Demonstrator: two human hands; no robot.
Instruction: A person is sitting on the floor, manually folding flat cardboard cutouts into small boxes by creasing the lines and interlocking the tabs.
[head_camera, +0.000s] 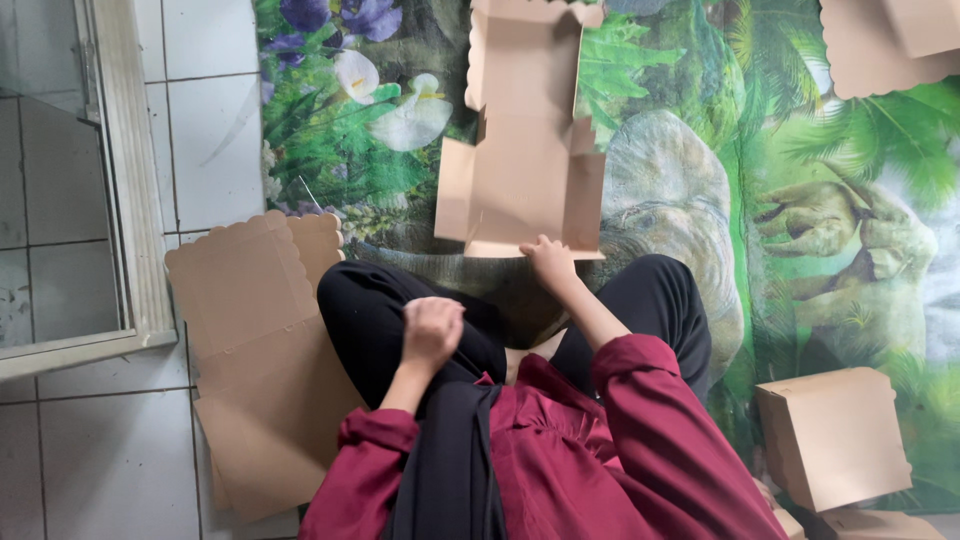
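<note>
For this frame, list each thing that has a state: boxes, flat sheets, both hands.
Box blank: partly folded, side flaps raised, lid flat, on the mat.
Flat sheets: unfolded, stacked on the tiled floor.
Folded box: assembled and closed.
Top sheets: flat, cut off by the frame.
Right hand: fingers on the blank's near edge.
Left hand: loosely curled, resting on the knee, holding nothing visible.

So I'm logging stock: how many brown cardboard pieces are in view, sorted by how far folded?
Half-folded brown cardboard box at the right hand: 1
Flat brown cardboard blanks, left stack, top-right piece, sheets uncountable: 2 places
Closed brown cardboard boxes: 2
Total: 5
</note>
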